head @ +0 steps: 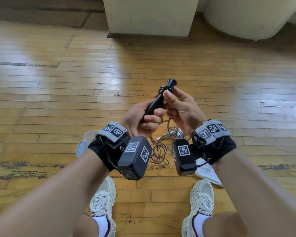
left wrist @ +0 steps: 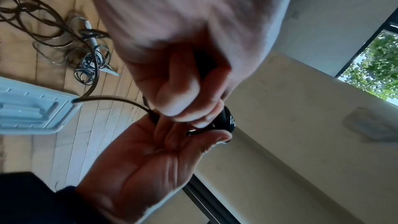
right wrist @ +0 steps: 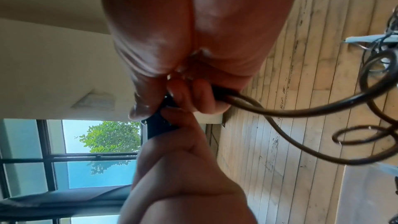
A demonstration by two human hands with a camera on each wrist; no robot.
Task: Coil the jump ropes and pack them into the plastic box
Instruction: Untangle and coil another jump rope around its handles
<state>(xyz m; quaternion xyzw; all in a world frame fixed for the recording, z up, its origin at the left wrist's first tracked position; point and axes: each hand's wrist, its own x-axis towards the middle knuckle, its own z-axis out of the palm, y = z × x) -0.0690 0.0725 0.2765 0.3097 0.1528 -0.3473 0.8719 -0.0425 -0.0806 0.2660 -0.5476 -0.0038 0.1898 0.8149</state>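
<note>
my left hand (head: 144, 119) is wrapped round the black jump rope handles (head: 158, 100), keeping them steady while my right hand (head: 179, 106) pinches the cord (head: 158, 151) wraps near the top. rest of it trails to the floor (head: 58, 82); plastic box (head: 83, 142) waits below.

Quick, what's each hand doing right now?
Left hand: closed around the black jump rope handle.
Right hand: fingers pinching the same handle near its top.

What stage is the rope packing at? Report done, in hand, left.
Done: a few turns of brown rope sit round the black handles.
In hand: left hand grips the handles; right hand pinches the wrap.
Left: most cord loose on the floor, a white rope tangled, nothing seen packed in the plastic box.
</note>
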